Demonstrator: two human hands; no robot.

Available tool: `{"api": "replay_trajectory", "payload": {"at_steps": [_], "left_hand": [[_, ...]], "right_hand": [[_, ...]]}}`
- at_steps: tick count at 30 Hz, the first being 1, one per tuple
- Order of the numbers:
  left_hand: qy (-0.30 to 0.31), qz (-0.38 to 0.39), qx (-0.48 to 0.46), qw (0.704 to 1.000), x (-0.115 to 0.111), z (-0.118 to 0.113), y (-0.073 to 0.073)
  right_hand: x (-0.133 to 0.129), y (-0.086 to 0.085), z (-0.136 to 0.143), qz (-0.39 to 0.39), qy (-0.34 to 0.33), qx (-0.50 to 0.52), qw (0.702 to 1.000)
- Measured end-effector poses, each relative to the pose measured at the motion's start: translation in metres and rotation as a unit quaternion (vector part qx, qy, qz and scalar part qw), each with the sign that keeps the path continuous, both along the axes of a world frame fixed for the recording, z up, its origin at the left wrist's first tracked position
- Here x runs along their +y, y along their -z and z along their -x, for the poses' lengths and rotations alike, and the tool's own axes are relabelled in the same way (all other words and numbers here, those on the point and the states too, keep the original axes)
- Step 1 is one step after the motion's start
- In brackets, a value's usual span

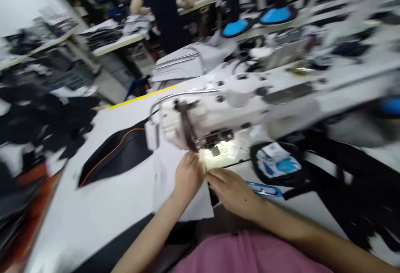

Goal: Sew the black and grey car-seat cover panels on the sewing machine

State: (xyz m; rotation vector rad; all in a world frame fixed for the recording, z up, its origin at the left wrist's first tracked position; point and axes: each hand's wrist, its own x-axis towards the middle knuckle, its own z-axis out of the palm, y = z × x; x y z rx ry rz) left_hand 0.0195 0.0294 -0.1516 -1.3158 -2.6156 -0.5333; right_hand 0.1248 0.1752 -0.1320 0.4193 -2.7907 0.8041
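A white industrial sewing machine (200, 118) stands across the table, its lit needle area right above both hands. My left hand (189, 175) is closed at the near side of the needle, over a white sheet of material (196, 208). Close beside it, my right hand (234, 191) has its fingers pressed together at the sheet's right edge. What lies between the right fingertips is too small and blurred to make out. A blue thread snipper or similar tool (265, 189) lies just right of the right hand.
A black panel with orange piping (115, 154) lies left of the machine. At right are a black round-edged piece with a printed label (278, 164) and black straps (340, 181). A grey sewn bag piece (193, 60) sits behind the machine. Another person (165, 10) stands beyond.
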Motion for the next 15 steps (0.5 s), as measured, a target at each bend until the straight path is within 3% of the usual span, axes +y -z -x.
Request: {"api": "replay_trajectory", "payload": {"at_steps": [2,5,7,9,11,15], "left_hand": [[-0.004,-0.005,0.009,1.0,-0.001,-0.004,0.004],[0.0,-0.032,0.038,0.999,-0.001,0.002,0.014],[0.007,-0.045,0.047,0.998,0.0,0.006,0.019],[0.012,-0.049,0.048,0.998,-0.001,0.007,0.023],[0.015,-0.056,0.049,0.997,-0.003,0.008,0.028],[0.044,-0.099,0.079,0.991,-0.01,0.02,0.045]], "right_hand": [[0.02,-0.019,-0.026,0.036,0.077,0.028,0.996],[0.074,-0.045,-0.07,-0.022,0.27,0.101,0.957],[0.119,-0.059,-0.099,-0.101,0.436,0.034,0.894],[0.159,-0.066,-0.121,-0.137,0.549,-0.083,0.82],[0.186,-0.066,-0.128,-0.118,0.574,-0.15,0.796],[0.202,-0.057,-0.109,-0.114,0.535,-0.217,0.808]]}}
